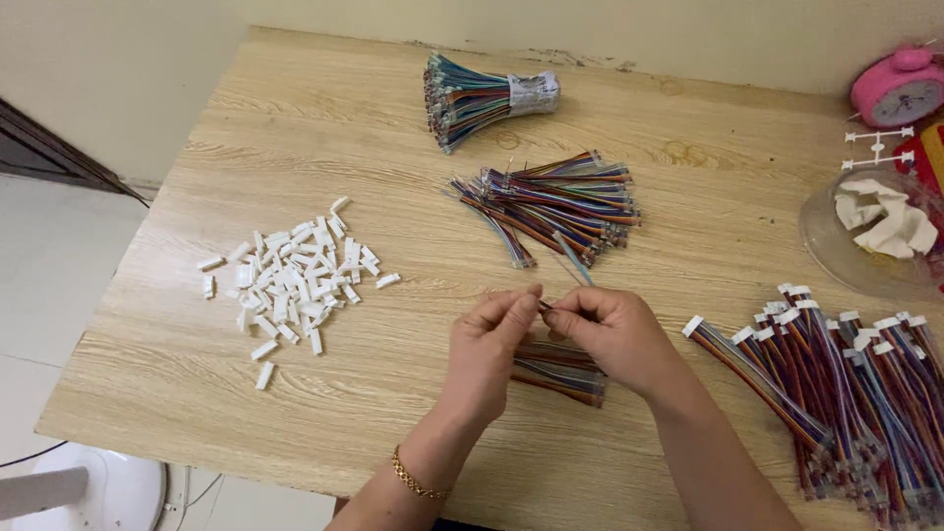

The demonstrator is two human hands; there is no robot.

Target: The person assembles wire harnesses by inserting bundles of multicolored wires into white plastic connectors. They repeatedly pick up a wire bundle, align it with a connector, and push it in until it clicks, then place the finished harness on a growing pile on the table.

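Where the wooden table (324, 413) meets a pale wall and tiled floor, the left hand (487, 349) and right hand (610, 329) pinch a short multicoloured wire bundle (575, 261) together near the front edge; bare wood lies between the white connector pile (290, 285) and the hands.

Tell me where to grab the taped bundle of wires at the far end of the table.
Probably grip the taped wire bundle at its pale wrapped band on the right end, coming from above. There the wires are bound tight; the left ends fan out loose. It lies flat on the wooden table, clear of other things.
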